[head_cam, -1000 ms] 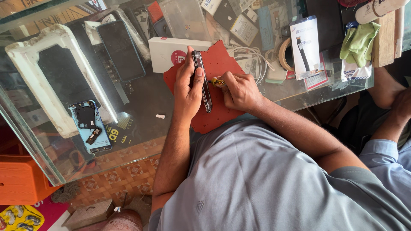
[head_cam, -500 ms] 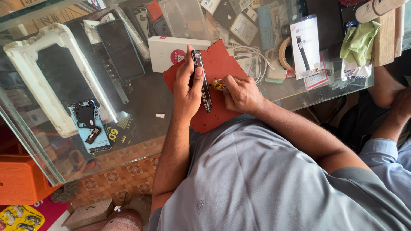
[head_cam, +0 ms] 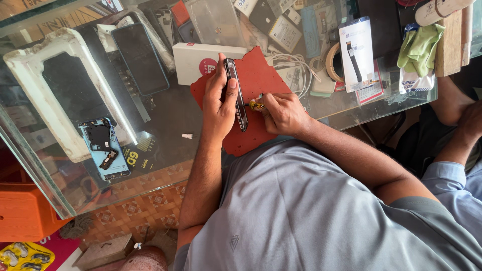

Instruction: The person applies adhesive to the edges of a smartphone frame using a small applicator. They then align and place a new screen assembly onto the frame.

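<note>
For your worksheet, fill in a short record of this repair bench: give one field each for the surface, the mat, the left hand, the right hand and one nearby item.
Surface: glass table
Mat: red mat, under both hands
Left hand: left hand holds a phone on its edge
Right hand: right hand grips a small yellow-tipped tool against the phone
Nearby: white box, touching the mat's far edge

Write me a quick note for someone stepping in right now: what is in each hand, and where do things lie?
Left hand: holds a phone on edge over the red mat, grip closed around it.
Right hand: pinches a small yellow-handled tool, its tip at the phone's side.
Nearby: white box above the mat; an opened blue phone lies to the left on the glass table, with a small white bit beside it.
Done: cannot tell. Left: the phone is still being worked along its edge.
</note>
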